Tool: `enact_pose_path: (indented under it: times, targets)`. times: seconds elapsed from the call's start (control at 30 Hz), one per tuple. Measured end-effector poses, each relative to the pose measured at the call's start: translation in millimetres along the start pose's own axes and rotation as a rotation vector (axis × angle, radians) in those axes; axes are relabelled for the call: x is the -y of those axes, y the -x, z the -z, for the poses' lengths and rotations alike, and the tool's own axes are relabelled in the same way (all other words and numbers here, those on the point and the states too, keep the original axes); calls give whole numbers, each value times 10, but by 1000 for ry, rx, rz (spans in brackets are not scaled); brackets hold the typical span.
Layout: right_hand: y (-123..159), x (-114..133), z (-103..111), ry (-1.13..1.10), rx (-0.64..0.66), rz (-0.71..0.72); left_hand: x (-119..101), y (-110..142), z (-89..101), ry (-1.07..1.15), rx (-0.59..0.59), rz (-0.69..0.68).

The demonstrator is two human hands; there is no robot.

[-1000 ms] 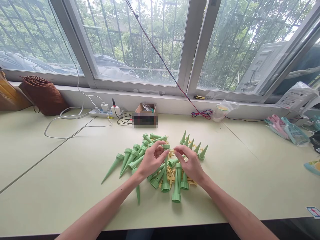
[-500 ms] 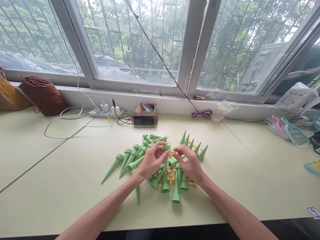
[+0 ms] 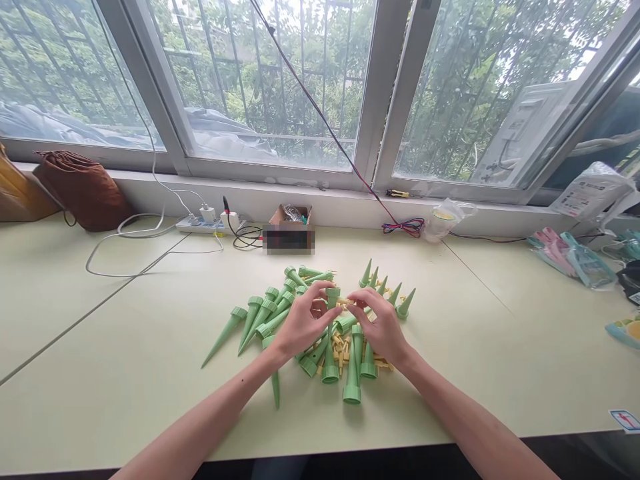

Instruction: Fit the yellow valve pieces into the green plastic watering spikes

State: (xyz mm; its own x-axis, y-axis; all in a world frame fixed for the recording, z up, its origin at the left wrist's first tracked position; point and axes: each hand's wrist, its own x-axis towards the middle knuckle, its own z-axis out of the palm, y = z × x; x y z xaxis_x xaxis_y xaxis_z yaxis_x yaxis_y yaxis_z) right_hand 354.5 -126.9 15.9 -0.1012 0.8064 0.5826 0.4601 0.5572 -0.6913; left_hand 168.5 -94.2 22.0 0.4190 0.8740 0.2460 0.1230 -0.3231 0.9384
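Observation:
Between thumb and fingers, my left hand (image 3: 305, 317) grips a green plastic spike (image 3: 333, 293), its ribbed collar upward. My right hand (image 3: 380, 320) pinches a small pale-yellow plastic piece (image 3: 344, 301) against the side of that spike, just under the collar. Whether the piece sits in a hole there I cannot tell. Several other green spikes (image 3: 253, 320) lie in a row left of my hands. Below my hands, more spikes (image 3: 353, 373) rest over a heap of yellow pieces (image 3: 341, 347). Behind my right hand, several spikes (image 3: 407, 303) stand points up.
Along the window ledge are a brown drawstring bag (image 3: 83, 190), a power strip (image 3: 193, 225) with cables, a small cardboard box (image 3: 305, 215) and a coiled wire (image 3: 405, 228). A plastic cup in a bag (image 3: 443, 220) and wrapped pink and teal items (image 3: 575, 260) are at the right.
Both hands stay nearly in place. The spike in my left hand has shifted slightly, and the yellow piece in my right hand is still against it. The camera view has moved a little.

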Motion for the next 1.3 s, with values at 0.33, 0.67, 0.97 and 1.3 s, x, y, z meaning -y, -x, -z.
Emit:
enact_pose_path:
  times: [0.33,0.67,0.97,1.3]
  targets:
    - [26,-16,-10,3,2,2,6,9,-8,-31,17,-35]
    - [9,-11,-12,3,-4,6,-4,10,-10,-51,11,-51]
    - [20,-16,-6,9,16,11,-16,16,-12,-57,33,-72]
    - [6,-10,-7,52,13,7,-10,17,-12,-91,35,-87]
